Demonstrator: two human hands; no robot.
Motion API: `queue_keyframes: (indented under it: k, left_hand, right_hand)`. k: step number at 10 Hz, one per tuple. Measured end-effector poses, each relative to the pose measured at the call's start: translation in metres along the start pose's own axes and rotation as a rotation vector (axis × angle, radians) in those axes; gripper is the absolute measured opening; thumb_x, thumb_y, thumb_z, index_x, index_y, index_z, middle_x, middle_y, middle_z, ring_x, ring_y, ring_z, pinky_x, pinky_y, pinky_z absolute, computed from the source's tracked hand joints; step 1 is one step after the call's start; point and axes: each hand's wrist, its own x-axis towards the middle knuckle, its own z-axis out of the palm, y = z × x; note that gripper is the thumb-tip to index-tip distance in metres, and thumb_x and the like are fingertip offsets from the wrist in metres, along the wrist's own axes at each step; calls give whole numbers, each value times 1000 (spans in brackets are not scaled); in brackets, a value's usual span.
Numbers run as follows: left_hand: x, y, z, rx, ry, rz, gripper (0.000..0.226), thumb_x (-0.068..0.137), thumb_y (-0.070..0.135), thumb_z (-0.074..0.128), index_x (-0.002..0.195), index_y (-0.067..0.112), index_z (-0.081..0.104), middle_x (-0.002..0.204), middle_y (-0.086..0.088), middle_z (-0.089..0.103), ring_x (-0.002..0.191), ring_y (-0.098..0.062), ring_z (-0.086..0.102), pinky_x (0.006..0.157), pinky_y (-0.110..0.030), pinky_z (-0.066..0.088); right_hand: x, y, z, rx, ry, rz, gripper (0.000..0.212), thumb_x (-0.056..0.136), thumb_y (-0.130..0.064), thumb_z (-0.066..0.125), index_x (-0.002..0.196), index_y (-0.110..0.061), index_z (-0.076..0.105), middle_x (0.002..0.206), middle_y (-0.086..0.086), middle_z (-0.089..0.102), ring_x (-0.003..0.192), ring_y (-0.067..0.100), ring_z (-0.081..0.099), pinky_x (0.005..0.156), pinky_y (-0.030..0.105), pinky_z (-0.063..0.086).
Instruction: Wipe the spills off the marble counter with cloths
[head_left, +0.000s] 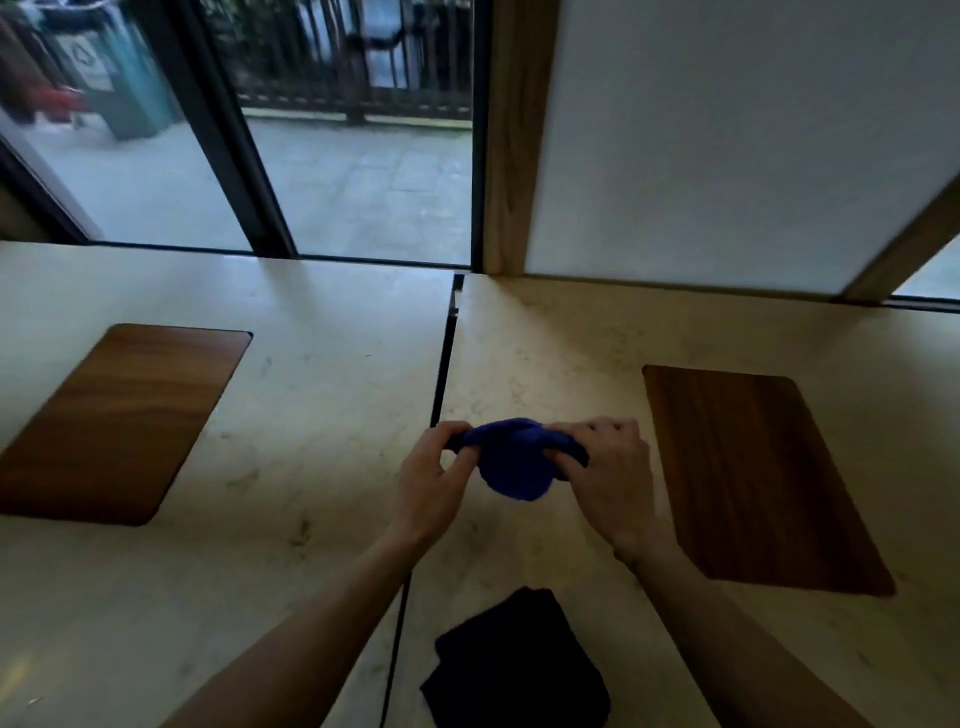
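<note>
We hold a bunched blue terry cloth (514, 460) above the pale marble counter (322, 415), beside its dark centre seam (441, 374): our left hand (434, 483) pinches one end, our right hand (605, 475) grips the other. A folded dark cloth (514, 670) lies at the near edge. Bare marble separates us from the two inset brown wooden panels, one left (111, 421) and one right (753, 478).

The cloth (514, 462) at the centre of the frame is deep royal blue, while the second cloth (517, 670) at the bottom centre looks black or a very dark navy in the dim light. The marble counter (322, 415) is pale cream with faint grey-brown veining, split by a thin black seam (441, 384). Two inset panels, at mid left (114, 421) and mid right (753, 478), are reddish-brown with wood grain.
</note>
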Motion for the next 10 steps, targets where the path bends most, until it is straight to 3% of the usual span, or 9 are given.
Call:
queue_keyframes:
  k: [1,3,4,7,9,10]
  left_hand:
    - [1,-4,1,17,4,-34,22,98,16,56,103,37,59,95,17,62,90,7,56,70,-9,42]
    - [2,-35,16,95,-59,-122,16,99,18,54,109,29,62,100,10,64,96,-7,58,80,-26,48]
    - [4,-62,29,226,-143,-212,23,98,23,53,120,23,63,112,1,66,107,-17,57,91,-38,50]
    - [1,-82,36,523,-254,-275,32,100,27,43,130,28,54,132,-5,56,127,-28,42,102,-49,42]
    - [3,-70,14,390,-172,-248,32,100,28,50,132,27,55,133,-3,56,123,-24,48,97,-36,43]
    - [6,-52,-15,242,-22,-133,26,98,24,56,124,23,60,117,5,61,112,-16,57,92,-32,48]
  right_hand:
    - [4,6,8,14,-16,2,27,89,-34,68,115,-28,71,90,-11,61,91,8,32,76,31,30]
    - [-1,25,38,-17,-99,33,25,89,-35,68,113,-28,72,94,-5,69,92,13,39,75,32,36]
    - [-9,38,65,-53,-217,122,27,91,-37,65,115,-28,71,103,-2,70,102,25,47,78,37,37]
    - [-27,49,88,-152,-517,237,43,100,-45,46,142,-38,45,138,-4,54,128,27,33,98,43,36]
    - [-36,47,68,-123,-325,265,46,97,-53,46,138,-33,52,134,-6,58,124,23,41,95,39,41]
    - [-45,32,42,-101,-225,235,62,98,-65,21,133,-30,58,131,-10,60,121,16,48,98,33,35]
